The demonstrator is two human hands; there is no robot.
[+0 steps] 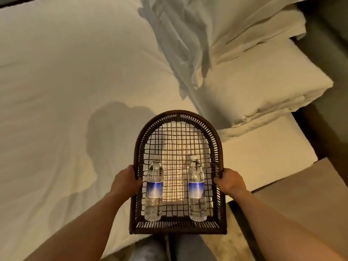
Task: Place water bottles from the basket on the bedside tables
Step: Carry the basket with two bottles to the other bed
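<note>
I have the basket (178, 117) held out in front of me over the near edge of the bed (56, 91), and both hands are doing the carrying. My left hand (126, 180) is closed around the basket's left rim, my right hand (229, 180) is closed around the right rim, each about halfway along the side, so the load sits balanced between them and the open-weave floor looks close to level.

Both water bottles are in the basket, lying on their sides with caps pointing away from me. The left bottle (154, 193) runs along the left wall, the right bottle (196, 193) along the right wall, well apart with bare mesh between them. Their bases rest against the basket's near wall, which I judge is what stops them sliding toward me.

Neither bottle has been placed yet, so I read the task as just beginning. The pale flat surface (301, 194) at my right, just beside the bed's near right corner below the pillows (263, 81), looks like a bedside table, though I can't be sure. With both hands occupied, I expect I'll need to set the basket down or free one hand before lifting a bottle; tipping the basket could roll them sideways.
</note>
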